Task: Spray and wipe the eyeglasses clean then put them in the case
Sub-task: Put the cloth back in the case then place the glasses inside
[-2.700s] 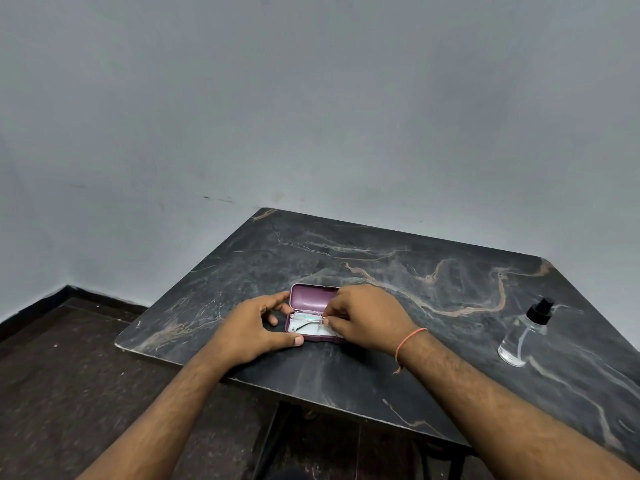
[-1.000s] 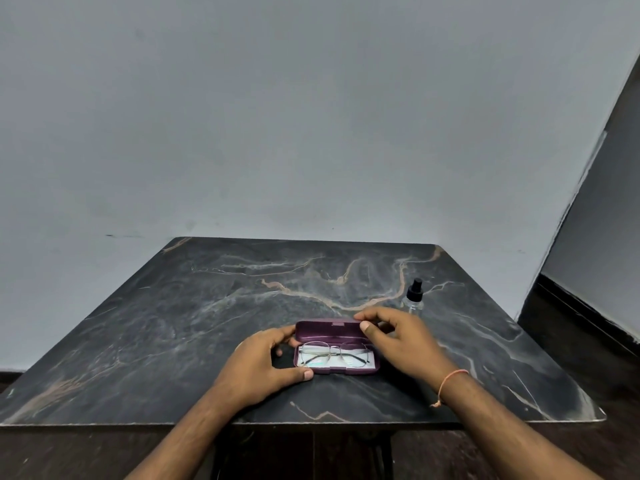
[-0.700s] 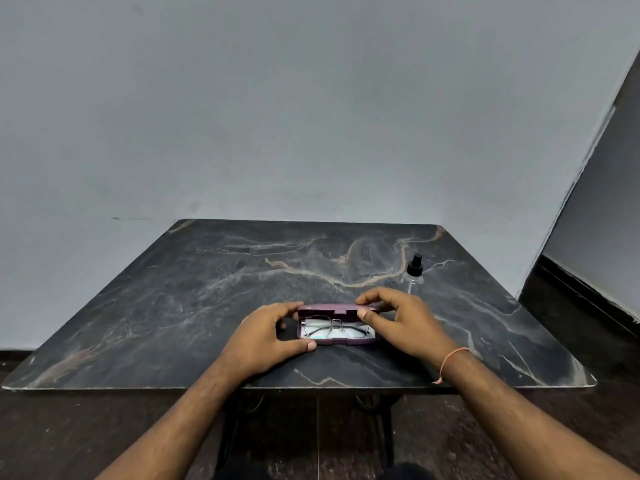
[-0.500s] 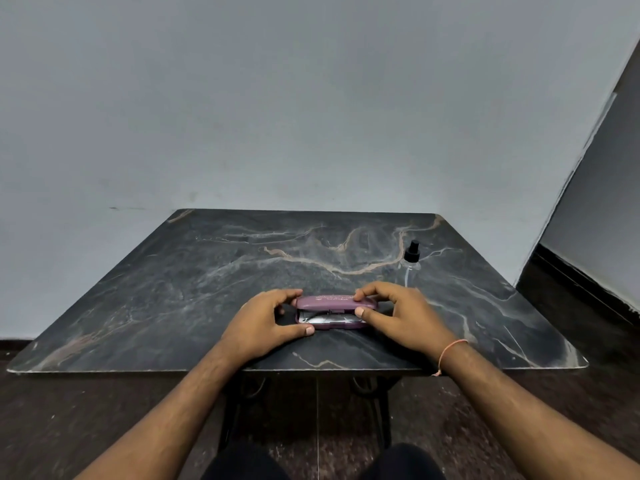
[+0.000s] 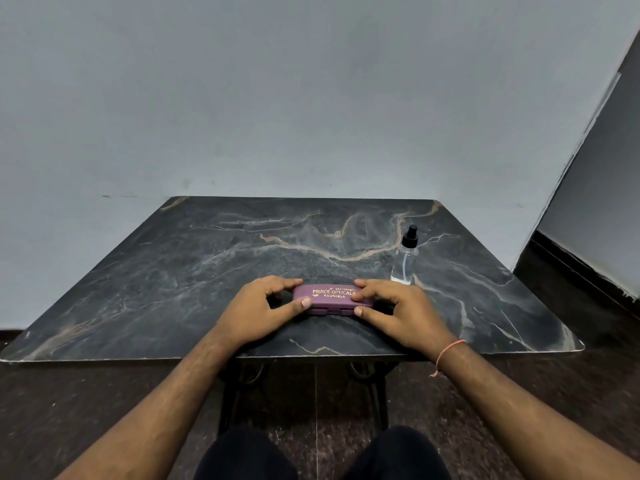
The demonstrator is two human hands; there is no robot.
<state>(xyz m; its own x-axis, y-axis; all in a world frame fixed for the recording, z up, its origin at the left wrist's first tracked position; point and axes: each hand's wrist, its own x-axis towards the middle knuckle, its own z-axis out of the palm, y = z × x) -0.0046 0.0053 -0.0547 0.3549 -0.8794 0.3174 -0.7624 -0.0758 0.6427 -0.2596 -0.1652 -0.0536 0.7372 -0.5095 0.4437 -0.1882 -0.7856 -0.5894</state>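
Big pale grey wall (image 5: 311,98) fills the whole upper half of the frame, with a darker wall section cutting in at the far right. Below it sits the surface (image 5: 207,271), a dark marble-look top with tan and white veins, taking up the middle of the picture. Its black metal legs show underneath at lower centre, standing on a dark speckled floor (image 5: 69,410).

Two bare forearms come up from the bottom corners, and the person's dark-clad knees peek in at bottom centre. There's a thin orange thread (image 5: 448,351) round the right wrist.

The left hand (image 5: 256,313) has its grip on the left end of the case: thumb on the near edge, fingers curled over the far edge. The right hand (image 5: 398,310) does the same on the right end, thumb against the near side, fingers bent over the top. So both are holding the case, one each end.

The case (image 5: 329,299) is a purple hard shell, lid down, lying flat on the surface just below centre frame, near the front edge. Gold lettering on the lid reads "PRINCE OPTICALS ROURKELA". The eyeglasses can't be seen with the lid shut.

A small clear spray bottle (image 5: 404,261) with a black nozzle stands upright right of centre, just behind the right hand and not touching it.
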